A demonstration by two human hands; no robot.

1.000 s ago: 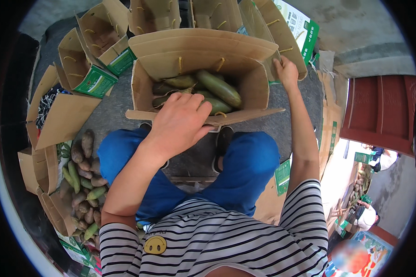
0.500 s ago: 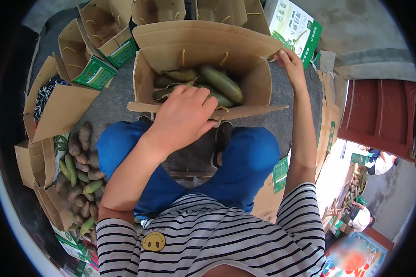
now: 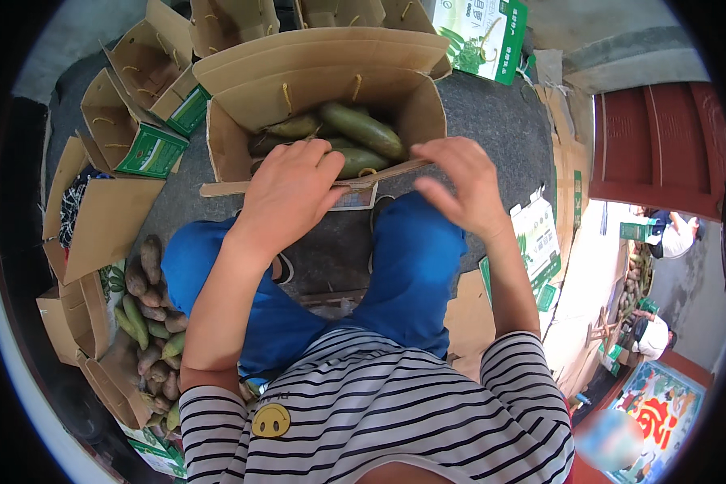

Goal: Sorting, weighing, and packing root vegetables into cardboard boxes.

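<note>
Near flap [image 3: 389, 171] runs left to right along the open carton's [image 3: 323, 94] near side.
Left hand's [image 3: 286, 189] fingers curl over its middle, grip hidden; right hand's [image 3: 464, 185] spread wide at its right end; long green vegetables [image 3: 365, 129] inside.

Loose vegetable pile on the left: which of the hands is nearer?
Left. The left hand is at the open box, ahead and right of the loose vegetable pile; the right hand is farther right, by the right end of the box's near flap.
</note>
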